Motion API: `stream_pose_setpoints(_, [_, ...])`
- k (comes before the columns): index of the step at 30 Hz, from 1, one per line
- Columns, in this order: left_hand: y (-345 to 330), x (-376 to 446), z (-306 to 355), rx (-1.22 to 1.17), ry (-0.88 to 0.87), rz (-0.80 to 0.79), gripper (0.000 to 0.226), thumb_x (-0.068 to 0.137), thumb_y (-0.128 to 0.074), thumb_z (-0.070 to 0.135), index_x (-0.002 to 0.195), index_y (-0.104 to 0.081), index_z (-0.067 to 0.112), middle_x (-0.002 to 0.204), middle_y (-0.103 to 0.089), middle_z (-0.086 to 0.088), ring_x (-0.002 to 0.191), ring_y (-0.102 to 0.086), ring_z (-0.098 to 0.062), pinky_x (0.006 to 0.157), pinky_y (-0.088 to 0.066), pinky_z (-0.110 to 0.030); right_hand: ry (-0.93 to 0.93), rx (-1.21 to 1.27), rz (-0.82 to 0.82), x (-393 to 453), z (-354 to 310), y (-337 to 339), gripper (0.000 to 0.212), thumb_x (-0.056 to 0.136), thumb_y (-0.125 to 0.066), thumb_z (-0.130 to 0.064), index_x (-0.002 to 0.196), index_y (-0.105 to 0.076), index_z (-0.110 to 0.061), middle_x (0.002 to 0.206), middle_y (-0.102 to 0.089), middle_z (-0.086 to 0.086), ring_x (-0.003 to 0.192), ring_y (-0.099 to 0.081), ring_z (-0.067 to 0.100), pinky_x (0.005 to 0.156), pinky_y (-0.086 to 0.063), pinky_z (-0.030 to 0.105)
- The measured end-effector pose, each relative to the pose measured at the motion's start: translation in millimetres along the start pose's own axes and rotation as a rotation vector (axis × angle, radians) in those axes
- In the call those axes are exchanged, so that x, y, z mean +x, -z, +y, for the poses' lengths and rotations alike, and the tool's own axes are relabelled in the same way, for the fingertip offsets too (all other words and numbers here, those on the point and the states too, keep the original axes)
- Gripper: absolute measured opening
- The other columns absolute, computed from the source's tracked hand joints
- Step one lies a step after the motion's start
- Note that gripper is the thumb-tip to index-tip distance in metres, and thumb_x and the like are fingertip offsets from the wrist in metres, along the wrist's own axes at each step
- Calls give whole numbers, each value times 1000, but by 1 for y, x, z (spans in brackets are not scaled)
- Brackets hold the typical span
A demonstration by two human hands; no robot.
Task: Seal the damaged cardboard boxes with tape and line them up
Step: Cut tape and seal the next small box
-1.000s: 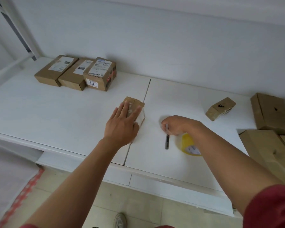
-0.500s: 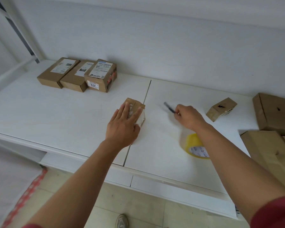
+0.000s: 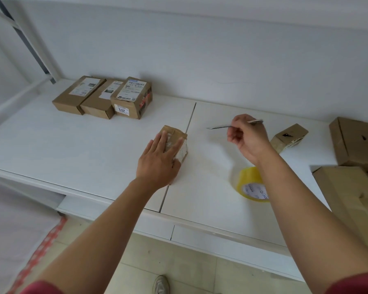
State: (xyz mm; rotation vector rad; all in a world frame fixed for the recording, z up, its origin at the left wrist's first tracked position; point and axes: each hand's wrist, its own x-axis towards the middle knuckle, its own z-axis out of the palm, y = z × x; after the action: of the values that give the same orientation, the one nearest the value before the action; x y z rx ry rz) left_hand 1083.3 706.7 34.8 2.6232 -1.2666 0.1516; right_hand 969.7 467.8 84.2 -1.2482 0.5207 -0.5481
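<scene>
Now pinning small taped box flat under left hand, fingers straight, steadying it; right hand pinches thin metal blade, likely for cutting tape.

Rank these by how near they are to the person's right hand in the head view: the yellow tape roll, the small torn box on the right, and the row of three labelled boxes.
From the right hand:
1. small torn box, just to its right.
2. yellow tape roll, nearer the table's front edge, under the forearm.
3. row of three labelled boxes, far left by the wall.
</scene>
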Motion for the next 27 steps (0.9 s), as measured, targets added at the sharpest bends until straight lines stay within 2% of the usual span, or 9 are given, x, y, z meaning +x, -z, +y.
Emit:
stream_pose_setpoints(4, [-1, 1, -6, -7, -12, -9, 62, 98, -36, 41, 155, -13, 42, 166, -7, -8, 153, -2, -21, 122, -2, -34, -135, 12, -67, -9, 12, -9, 22, 87, -51, 9, 76, -62, -6, 57, -50, 6, 52, -44, 14, 48, -38, 20])
stream_pose_setpoints(9, [-1, 1, -8, -15, -30, 3, 61, 99, -37, 40, 155, -16, 41, 166, -9, -9, 153, -5, -23, 122, -4, -35, -139, -73, -63, -11, 12, 5, 19, 88, -53, 8, 78, -66, -3, 57, -44, 4, 50, -37, 13, 48, -30, 21])
stream_pose_setpoints(13, [-2, 1, -6, -17, -44, 5, 62, 98, -40, 38, 155, -16, 42, 166, -9, -9, 153, -5, -23, 122, -4, -35, -92, -83, -18, -11, 13, 18, 19, 93, -60, -7, 76, -67, -9, 56, -55, 4, 48, -44, 16, 48, -31, 25])
stream_pose_setpoints(17, [-1, 2, -6, -19, -51, -6, 63, 98, -41, 37, 155, -14, 45, 166, -8, -7, 153, -4, -22, 122, -3, -34, -83, -131, -80, -10, 14, 24, 23, 100, -56, -29, 86, -63, -12, 70, -71, 7, 59, -64, 16, 52, -43, 21])
stream_pose_setpoints(22, [-1, 2, -9, -19, -47, -17, 63, 98, -41, 38, 154, -13, 45, 166, -7, -7, 153, -4, -22, 122, -3, -35, -60, -321, -157, -8, 21, 23, 28, 101, -51, -40, 87, -60, -17, 71, -71, 4, 70, -65, 16, 66, -43, 27])
stream_pose_setpoints(27, [-2, 3, -9, -23, -45, -12, 62, 98, -41, 38, 154, -16, 45, 166, -8, -7, 153, -5, -22, 121, -3, -33, -63, -432, -168, -5, 26, 23, 25, 100, -52, -41, 88, -60, -21, 69, -70, -1, 70, -65, 12, 71, -44, 32])
